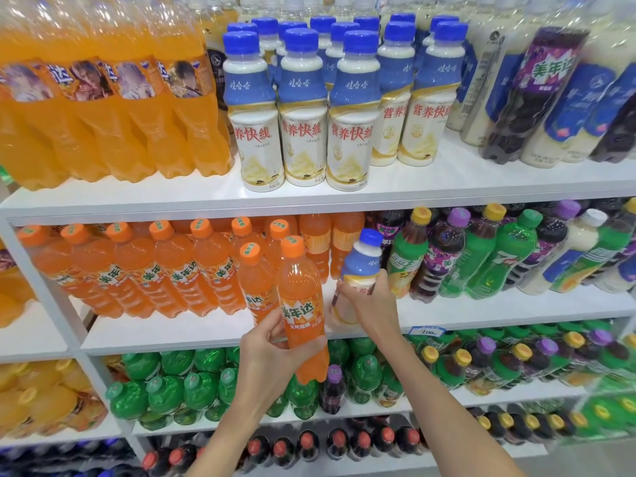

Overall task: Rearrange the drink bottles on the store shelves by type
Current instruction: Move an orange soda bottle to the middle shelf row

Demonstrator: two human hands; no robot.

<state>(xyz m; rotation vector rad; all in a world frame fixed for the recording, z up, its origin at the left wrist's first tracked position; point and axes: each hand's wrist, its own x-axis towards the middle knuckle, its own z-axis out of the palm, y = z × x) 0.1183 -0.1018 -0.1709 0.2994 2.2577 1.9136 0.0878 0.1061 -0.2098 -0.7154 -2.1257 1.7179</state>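
My left hand (272, 352) grips an orange soda bottle (301, 304) by its lower half, upright, in front of the second shelf (206, 333). My right hand (370, 301) is wrapped around a blue-capped milk drink bottle (361, 259), which stands or hovers at that shelf between the orange sodas (165, 266) and the mixed bottles to the right. A row of matching blue-capped milk drinks (303, 108) stands on the shelf above.
Large orange soda bottles (103, 98) fill the upper left. A purple grape soda (537, 94) sits among pale drinks at upper right. Green, purple and yellow-capped bottles (481, 259) are mixed at mid right. Green bottles (179, 387) and red-capped cola (309, 445) fill lower shelves.
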